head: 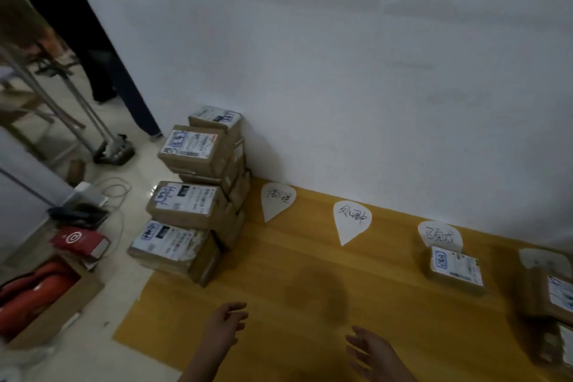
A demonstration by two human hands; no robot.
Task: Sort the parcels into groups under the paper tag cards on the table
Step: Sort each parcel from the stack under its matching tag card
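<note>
Several brown cardboard parcels [186,201] with white labels are stacked at the left end of the yellow wooden table [294,273], against the white wall. Teardrop paper tag cards lie along the wall: one on the left [277,200], one in the middle [351,222], a third [439,234] with one parcel [455,268] just below it, and a fourth [544,259] at the right edge with parcels [548,298] under it. My left hand [226,324] and my right hand [372,350] hover over the table's front, both empty with loose fingers.
On the floor to the left are a cardboard box with red items [37,304], a red box [80,242], cables [108,192] and a metal stand base [114,152]. A person's dark legs [102,77] stand in the doorway at the back left.
</note>
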